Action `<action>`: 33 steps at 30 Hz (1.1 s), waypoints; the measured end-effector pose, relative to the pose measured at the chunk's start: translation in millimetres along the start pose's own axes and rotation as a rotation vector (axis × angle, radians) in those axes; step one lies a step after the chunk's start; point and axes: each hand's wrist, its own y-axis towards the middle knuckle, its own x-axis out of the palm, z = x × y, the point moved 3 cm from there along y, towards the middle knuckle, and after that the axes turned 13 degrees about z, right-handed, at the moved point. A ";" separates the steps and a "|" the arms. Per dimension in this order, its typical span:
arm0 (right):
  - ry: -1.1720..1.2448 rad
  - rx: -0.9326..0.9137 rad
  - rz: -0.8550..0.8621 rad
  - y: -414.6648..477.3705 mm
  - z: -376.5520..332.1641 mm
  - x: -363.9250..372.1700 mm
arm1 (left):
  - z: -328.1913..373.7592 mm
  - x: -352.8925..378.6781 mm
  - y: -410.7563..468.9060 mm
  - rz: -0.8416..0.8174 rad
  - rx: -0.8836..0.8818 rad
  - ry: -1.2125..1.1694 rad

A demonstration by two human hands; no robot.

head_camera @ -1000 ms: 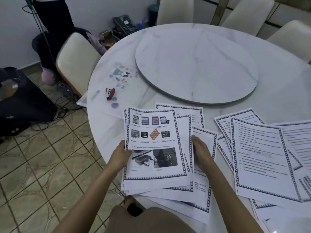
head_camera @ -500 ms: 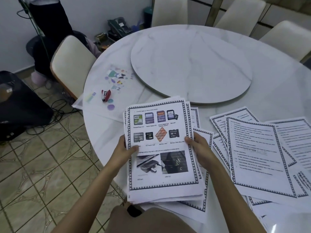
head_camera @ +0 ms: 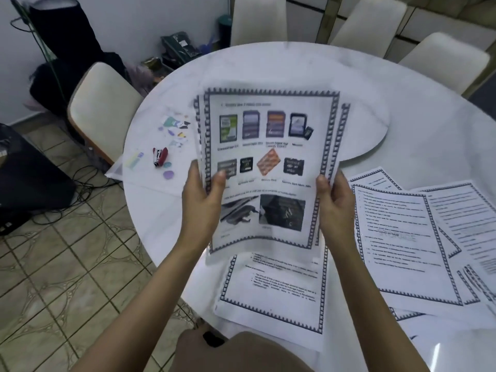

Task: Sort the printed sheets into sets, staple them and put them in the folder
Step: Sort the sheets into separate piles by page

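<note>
A stack of printed sheets (head_camera: 268,146) with pictures of memory cards on top is lifted off the round white table (head_camera: 418,116). My left hand (head_camera: 204,194) grips its left edge, thumb on the front. Gripping the right edge is my right hand (head_camera: 332,202). Below the lifted stack a text sheet (head_camera: 273,291) with a dark border lies on the table near its front edge. More text sheets (head_camera: 402,242) are spread out at the right. A small red stapler (head_camera: 160,156) lies on the table to the left. No folder is visible.
Coloured stickers (head_camera: 174,127) dot the table near the stapler. A round turntable (head_camera: 375,124) sits mid-table, partly hidden by the sheets. Cream chairs stand at the left (head_camera: 99,103) and the far side. A black case (head_camera: 24,170) and cables lie on the tiled floor.
Both hands gathered the picture stack together and raised it off the table, up towards the camera. The text sheet that lay beneath is now uncovered.
</note>
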 end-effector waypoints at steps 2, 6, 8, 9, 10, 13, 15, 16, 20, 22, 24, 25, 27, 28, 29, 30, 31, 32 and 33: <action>0.061 -0.044 0.059 -2.6 -9.7 -2.6 | 14.4 0.6 -3.6 0.034 0.081 -0.082; 0.165 -0.014 0.072 -19.7 -2.3 -4.2 | 5.6 -4.1 -13.8 0.064 0.131 -0.111; 0.103 0.050 0.013 -33.3 18.3 -2.3 | -20.2 -8.5 -19.8 0.033 0.072 -0.025; 0.055 0.086 -0.018 -40.4 30.1 -1.3 | -34.7 -9.7 -23.5 -0.005 0.029 0.048; 0.020 0.126 -0.041 -46.8 40.7 -0.3 | -48.8 -10.0 -27.8 -0.050 -0.005 0.130; -0.011 0.221 -0.058 -58.1 57.9 1.6 | -72.8 -10.6 -39.2 -0.076 -0.071 0.272; -0.027 0.220 -0.063 -57.8 59.0 3.2 | -75.3 -12.0 -40.4 -0.058 -0.059 0.310; -0.039 0.205 -0.071 -56.2 58.2 4.2 | -75.6 -13.3 -38.3 -0.057 -0.036 0.332; -0.111 0.213 -0.129 -45.6 64.8 9.5 | -75.0 -22.7 -25.0 -0.055 0.007 0.396; -0.199 0.292 -0.204 -42.5 74.9 13.0 | -80.4 -31.6 -20.7 -0.044 -0.007 0.440; -0.305 0.344 -0.222 -41.5 88.2 10.8 | -90.7 -43.5 -18.3 -0.026 -0.048 0.488; -0.370 0.339 -0.191 -41.2 93.4 6.2 | -97.8 -50.5 -17.8 -0.022 -0.079 0.514; -0.555 0.279 -0.091 -40.8 100.9 -9.7 | -114.1 -64.9 -17.8 -0.024 -0.164 0.577; -0.663 0.254 -0.045 -40.7 104.2 -19.5 | -122.8 -72.6 -17.9 -0.027 -0.210 0.614; -0.782 0.243 -0.016 -40.9 108.5 -29.2 | -130.5 -80.3 -18.1 -0.028 -0.248 0.636; -0.903 0.248 -0.009 -41.9 111.7 -37.4 | -136.8 -87.5 -18.0 -0.024 -0.276 0.640; -1.010 0.267 -0.019 -43.4 115.2 -43.0 | -142.0 -94.3 -17.5 -0.013 -0.294 0.637; -1.079 0.292 -0.034 -45.5 118.5 -45.8 | -146.0 -100.2 -16.5 -0.002 -0.306 0.636; -1.112 0.312 -0.046 -47.3 119.7 -46.2 | -149.1 -105.2 -15.3 0.006 -0.315 0.638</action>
